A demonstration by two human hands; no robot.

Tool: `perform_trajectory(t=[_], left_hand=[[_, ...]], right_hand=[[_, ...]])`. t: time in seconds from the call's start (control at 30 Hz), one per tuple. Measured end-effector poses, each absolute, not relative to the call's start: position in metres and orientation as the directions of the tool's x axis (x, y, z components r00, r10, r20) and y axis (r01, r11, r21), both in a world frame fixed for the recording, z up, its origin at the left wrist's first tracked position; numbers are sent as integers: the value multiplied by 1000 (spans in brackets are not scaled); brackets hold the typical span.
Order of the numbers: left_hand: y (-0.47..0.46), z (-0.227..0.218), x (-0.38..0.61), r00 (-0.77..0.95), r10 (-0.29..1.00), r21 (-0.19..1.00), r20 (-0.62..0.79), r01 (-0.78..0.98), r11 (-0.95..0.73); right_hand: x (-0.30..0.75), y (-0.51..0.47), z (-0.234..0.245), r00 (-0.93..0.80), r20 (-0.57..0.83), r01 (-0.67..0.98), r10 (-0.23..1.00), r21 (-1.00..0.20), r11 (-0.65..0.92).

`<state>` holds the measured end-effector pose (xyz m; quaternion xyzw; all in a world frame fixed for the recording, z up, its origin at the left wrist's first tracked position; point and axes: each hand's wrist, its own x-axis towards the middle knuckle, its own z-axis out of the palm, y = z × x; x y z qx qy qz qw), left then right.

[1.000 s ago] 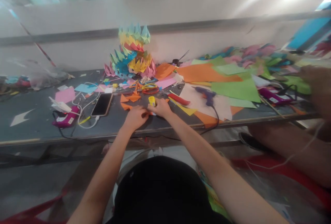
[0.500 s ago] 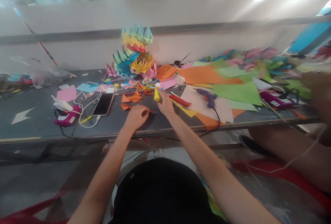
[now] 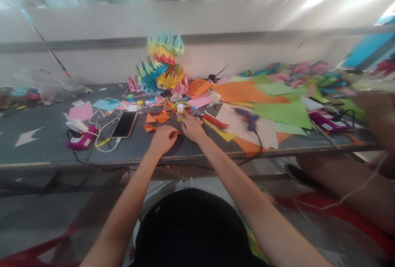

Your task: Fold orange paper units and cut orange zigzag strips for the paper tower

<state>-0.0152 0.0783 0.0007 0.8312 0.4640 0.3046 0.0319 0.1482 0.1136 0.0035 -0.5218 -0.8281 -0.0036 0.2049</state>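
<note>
Right of the black-screened phone (image 3: pixel 124 125), the left hand (image 3: pixel 164 140) pinches a folded orange paper piece (image 3: pixel 150 128), long axis roughly left to right. The right hand (image 3: pixel 191 128), 1 of 2 and farther from the phone, closes around a small yellow, white-capped tube (image 3: pixel 180 112) beyond the paper. Grey bench (image 3: pixel 137 147) shows between phone and left hand, its front edge on the worker's side.

Orange paper (image 3: pixel 150 128) lies near a white-ended yellow tube (image 3: pixel 180 110)
</note>
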Motion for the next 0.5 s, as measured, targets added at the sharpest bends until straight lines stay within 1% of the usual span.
perform_trajectory(t=[0.13,0.23,0.3,0.37,0.4,0.43,0.47,0.5], left_hand=[[78,0,-15,384,789,338,481,749,-570],[79,0,-14,382,790,339,479,750,-568],[79,0,-15,378,790,344,483,748,-568],[79,0,-15,371,787,361,493,736,-572],[80,-1,-15,367,787,373,495,729,-574],[80,-1,-15,364,788,384,496,722,-575],[80,-1,-16,364,790,392,494,718,-576],[80,-2,-16,364,792,396,491,716,-575]], right_hand=[[148,116,1,-373,342,853,863,-240,464],[149,115,1,-353,388,827,852,-297,478],[153,114,4,-293,455,801,841,-363,476],[163,114,10,-195,523,774,830,-437,458],[170,115,13,-156,534,763,831,-468,445],[177,117,17,-139,523,758,841,-490,430],[186,120,22,-166,478,760,863,-495,421],[194,124,26,-223,401,774,888,-481,412]])
